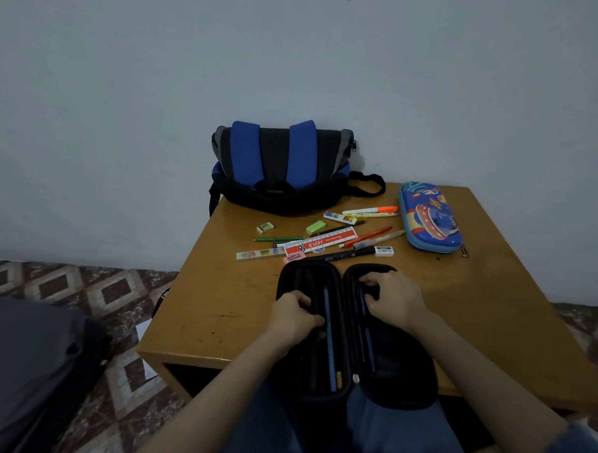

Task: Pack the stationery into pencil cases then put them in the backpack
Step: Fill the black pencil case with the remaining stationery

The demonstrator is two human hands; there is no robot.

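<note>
Wooden table against a pale wall. The black pencil case lies open flat at the near edge with pens inside. The left hand grips its left half, fingers curled. The right hand curls onto its right half. Loose stationery lies just beyond. A closed blue pencil case sits to the right, the backpack at the far edge.

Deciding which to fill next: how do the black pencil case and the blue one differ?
The black pencil case lies opened flat with pens inside; the blue pencil case is closed. The black one is plain, the blue one carries cartoon prints. The black one sits nearest the person, the blue one farther right. Both rest on the table.
</note>
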